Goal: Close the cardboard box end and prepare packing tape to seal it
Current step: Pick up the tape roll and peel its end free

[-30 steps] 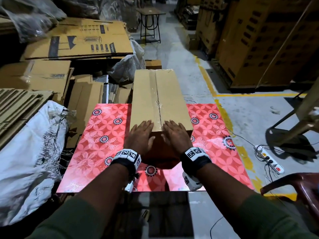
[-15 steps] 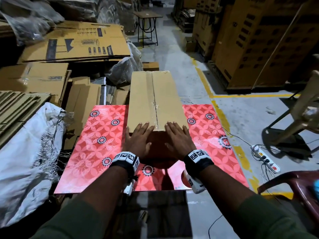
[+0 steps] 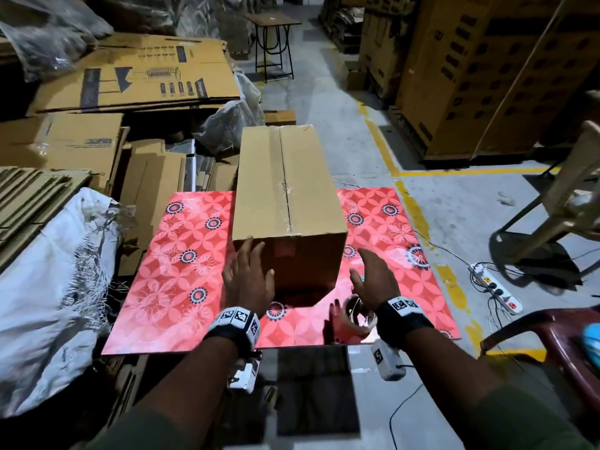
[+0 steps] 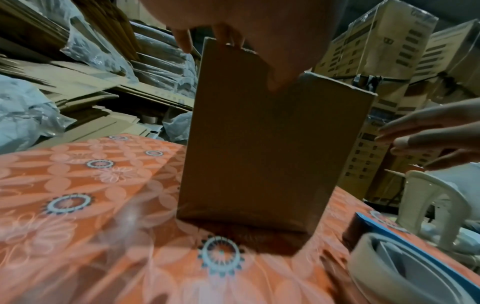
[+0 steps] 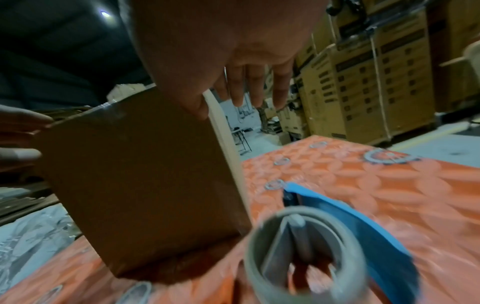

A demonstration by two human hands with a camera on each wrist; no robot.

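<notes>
A long brown cardboard box (image 3: 285, 190) lies lengthwise on the red floral table (image 3: 181, 287), its top seam taped and its near end closed. My left hand (image 3: 259, 258) presses flat on the left part of that near end, with the fingertips up at the top edge; the left wrist view shows them on the box (image 4: 259, 154). My right hand (image 3: 360, 264) hovers open just right of the box (image 5: 142, 185), touching nothing. Beneath it a roll of packing tape (image 3: 355, 315) stands on the table; up close the tape roll (image 5: 298, 257) has a blue piece (image 5: 363, 226) beside it.
A white sack (image 3: 42, 287) and stacks of flattened cartons (image 3: 136, 76) crowd the table's left side. On the floor to the right lies a power strip (image 3: 495, 287) with cables. A maroon chair (image 3: 552, 336) stands at the lower right, and tall carton stacks (image 3: 487, 76) at the back right.
Both hands lay flat on the box's top at its near end. The left has slid down onto the end face; the right has come off the box and moved right, over the tape roll.
</notes>
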